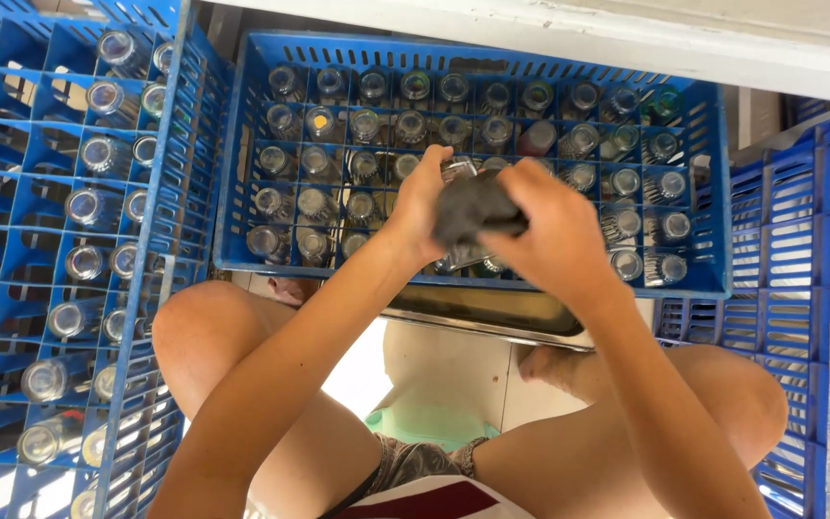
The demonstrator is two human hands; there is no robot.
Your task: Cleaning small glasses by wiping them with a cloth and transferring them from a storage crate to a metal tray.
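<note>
The step in hand looks like wiping a glass (460,171) with a dark grey cloth (477,207). To do it well, the left hand (422,207) should grip steadily while the right hand (554,235) turns the cloth around the rim. Both sets of fingers are clenched: left on the glass, right on the cloth. Glass and cloth sit above the near edge of the blue crate (242,173), with upturned glasses (583,139) beyond.

Both hands (492,216) together (fingers curled)
</note>
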